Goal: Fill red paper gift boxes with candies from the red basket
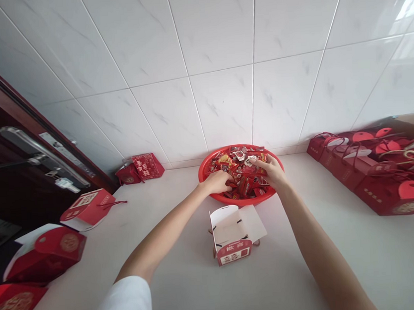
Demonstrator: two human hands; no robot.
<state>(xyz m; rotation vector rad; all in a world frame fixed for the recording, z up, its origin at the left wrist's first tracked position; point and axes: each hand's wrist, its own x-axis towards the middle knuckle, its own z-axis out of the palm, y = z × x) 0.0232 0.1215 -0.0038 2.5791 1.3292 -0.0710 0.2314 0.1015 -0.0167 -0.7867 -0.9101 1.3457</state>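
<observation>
A red plastic basket point(243, 201) holds many small wrapped candies point(246, 186), mostly red. My left hand point(219, 181) reaches into its left side, fingers bent down among the candies; whatever they hold is hidden. My right hand point(273, 171), at the basket's right side, grips a red packet point(252, 167) with a pale label between thumb and fingers. Just in front of the basket stands an open box point(232, 232), white inside, with a red printed front and its lid flap spread to the right. Its inside shows no candy.
Closed red gift boxes point(364, 174) with cord handles stand in rows at the right. More red boxes point(88, 208) sit along the left side, near a dark door point(7, 184) with a metal handle. A tiled wall point(221, 108) rises behind the basket.
</observation>
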